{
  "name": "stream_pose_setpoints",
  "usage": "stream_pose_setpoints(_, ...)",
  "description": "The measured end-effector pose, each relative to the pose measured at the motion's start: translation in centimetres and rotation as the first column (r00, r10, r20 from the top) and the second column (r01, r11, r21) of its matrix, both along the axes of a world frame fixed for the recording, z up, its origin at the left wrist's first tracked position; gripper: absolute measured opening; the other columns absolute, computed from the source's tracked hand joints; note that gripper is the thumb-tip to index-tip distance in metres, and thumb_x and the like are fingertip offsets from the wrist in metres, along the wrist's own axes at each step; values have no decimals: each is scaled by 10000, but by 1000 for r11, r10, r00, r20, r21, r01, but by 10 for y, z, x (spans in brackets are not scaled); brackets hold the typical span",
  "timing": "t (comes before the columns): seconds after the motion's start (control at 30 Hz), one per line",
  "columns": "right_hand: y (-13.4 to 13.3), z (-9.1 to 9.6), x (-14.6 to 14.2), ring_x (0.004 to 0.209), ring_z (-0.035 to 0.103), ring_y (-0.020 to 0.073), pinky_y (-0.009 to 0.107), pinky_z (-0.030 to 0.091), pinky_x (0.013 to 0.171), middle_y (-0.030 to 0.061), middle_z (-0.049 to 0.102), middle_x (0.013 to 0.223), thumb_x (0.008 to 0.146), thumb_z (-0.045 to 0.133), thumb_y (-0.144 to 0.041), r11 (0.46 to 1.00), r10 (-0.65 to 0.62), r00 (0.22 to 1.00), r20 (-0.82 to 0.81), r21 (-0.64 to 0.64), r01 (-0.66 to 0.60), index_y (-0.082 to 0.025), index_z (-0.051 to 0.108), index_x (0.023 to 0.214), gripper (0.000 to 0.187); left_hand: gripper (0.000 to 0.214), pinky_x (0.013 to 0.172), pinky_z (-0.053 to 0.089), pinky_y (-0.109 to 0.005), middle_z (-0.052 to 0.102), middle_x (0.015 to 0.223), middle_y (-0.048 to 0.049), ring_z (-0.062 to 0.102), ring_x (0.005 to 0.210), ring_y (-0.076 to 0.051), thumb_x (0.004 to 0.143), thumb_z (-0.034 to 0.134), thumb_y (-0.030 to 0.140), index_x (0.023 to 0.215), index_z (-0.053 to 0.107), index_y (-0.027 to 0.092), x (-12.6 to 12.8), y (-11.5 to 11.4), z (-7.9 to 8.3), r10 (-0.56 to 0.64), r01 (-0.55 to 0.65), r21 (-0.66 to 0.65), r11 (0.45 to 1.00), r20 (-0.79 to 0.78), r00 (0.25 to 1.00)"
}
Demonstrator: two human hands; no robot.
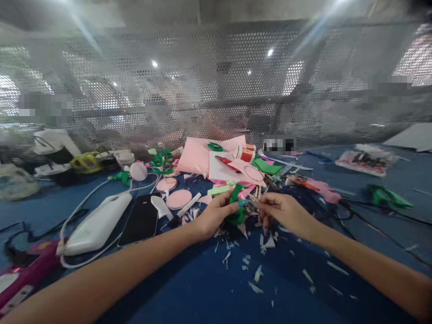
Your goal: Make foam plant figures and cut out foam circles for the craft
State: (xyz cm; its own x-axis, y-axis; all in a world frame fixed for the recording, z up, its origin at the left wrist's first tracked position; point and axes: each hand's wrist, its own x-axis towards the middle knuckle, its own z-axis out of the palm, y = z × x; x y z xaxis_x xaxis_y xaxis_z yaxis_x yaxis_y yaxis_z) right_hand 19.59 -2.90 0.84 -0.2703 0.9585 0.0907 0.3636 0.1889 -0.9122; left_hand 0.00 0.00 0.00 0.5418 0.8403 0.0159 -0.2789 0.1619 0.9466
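Observation:
My left hand (pixel 216 215) is closed around a green paper piece (pixel 235 204) that curls up between its fingers. My right hand (pixel 282 210) is pinched shut on a thin stick-like thing (pixel 254 201) whose tip points at the green piece; motion blur keeps me from naming it. Both hands meet over the blue table (pixel 202 288), just in front of a heap of pink and green paper scraps (pixel 219 166).
A white power bank (pixel 97 225) with a cable and a black phone (pixel 140 220) lie at the left. Pink paper discs (pixel 178 199), a red-capped glue tube (pixel 245 154), a red pen (pixel 227 163) and green paper spirals (pixel 162 162) lie behind. Black cables (pixel 364 216) run right. White snippets litter the front. A perforated mesh screen closes the back.

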Motion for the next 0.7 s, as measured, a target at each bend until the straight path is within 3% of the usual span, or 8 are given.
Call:
stream_pose_setpoints(0.17,6,-12,5,401,515,106,262,407,435,-3,624,614,773,549,-655,998,-54,998,18,11,54,-227,409,720,453,488,770,435,-265,657,1035,-68,593,810,-138,641,757,209,1106,615,157,0,2,-2,88,-89,-26,996,-28,996)
stream_pose_setpoints(0.27,7,-13,6,437,465,99,255,373,458,-23,560,581,804,510,-651,992,-76,996,53,104,70,-232,384,703,449,400,742,432,-255,667,946,-63,590,772,-130,671,738,238,1046,635,141,0,3,-2,60,-60,-15,998,-21,998)
stream_pose_setpoints(0.37,6,-9,6,545,485,124,266,391,542,-23,493,582,858,449,-616,980,-59,995,86,195,41,-225,413,680,431,436,704,427,-256,655,799,-33,592,710,-129,709,713,272,1110,602,142,0,4,-4,3,-3,-5,1000,-9,1000)
stream_pose_setpoints(0.5,6,-4,6,486,410,98,259,334,479,-10,502,641,878,410,-606,993,-7,998,59,115,0,-202,509,740,438,507,685,417,-261,648,835,-36,596,721,-138,756,677,290,1216,509,158,-2,6,-7,-1,1,-4,1000,-6,1000)
stream_pose_setpoints(0.6,9,-6,7,530,514,118,274,417,517,14,563,715,813,502,-636,999,-5,998,-55,47,8,-194,538,777,445,482,654,392,-233,642,897,-35,563,715,-109,778,657,263,1228,503,183,-2,7,-8,-2,2,46,999,-1,1000)
stream_pose_setpoints(0.7,12,-11,8,559,569,148,306,476,556,23,595,708,750,583,-648,999,-33,995,-97,9,34,-199,510,736,455,426,599,354,-215,615,804,-10,512,651,-87,781,651,262,1184,540,179,-3,7,-7,-22,23,75,997,-6,1000)
